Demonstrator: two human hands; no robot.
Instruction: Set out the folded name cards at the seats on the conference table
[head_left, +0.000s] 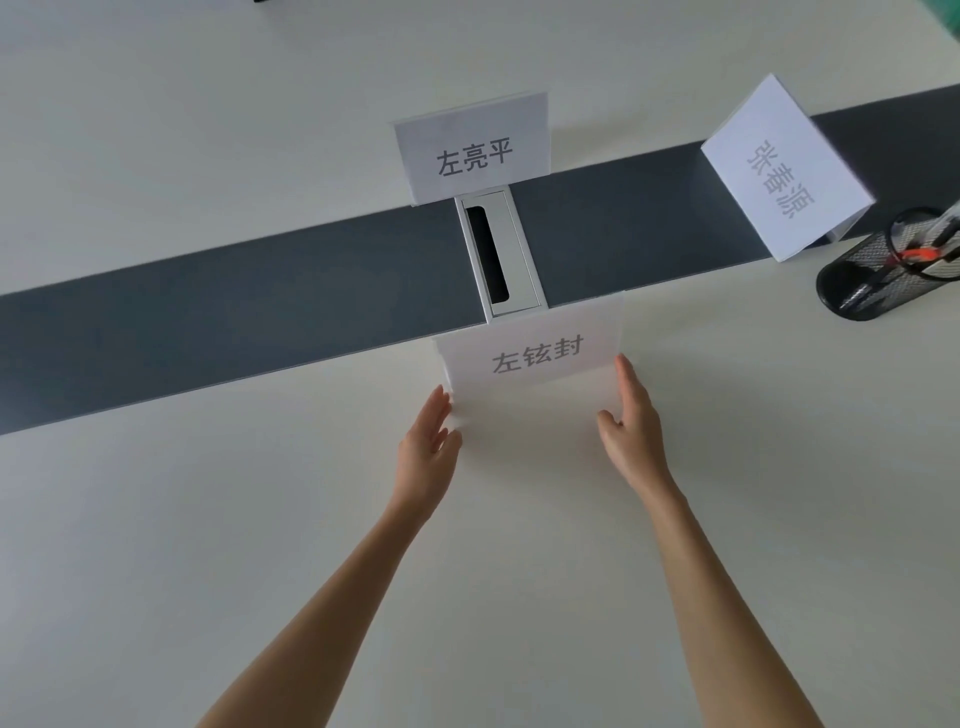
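Both hands, left hand (427, 446) and right hand (631, 422), flat-fingered, bracket the near card (535, 358) at its ends, gripping nothing; likely squaring it to the seat. Card stands at the dark strip (260, 306); two other cards (475, 153) stand beyond.

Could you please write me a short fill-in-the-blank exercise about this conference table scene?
1. ____ folded name cards stand on the table.
2. The nearest name card sits between the left hand and the ____ hand.
3. The black mesh pen holder is at the ____ edge of the view.
4. The silver cable box lies in the table's ____ grey strip.

Missing words: three; right; right; dark
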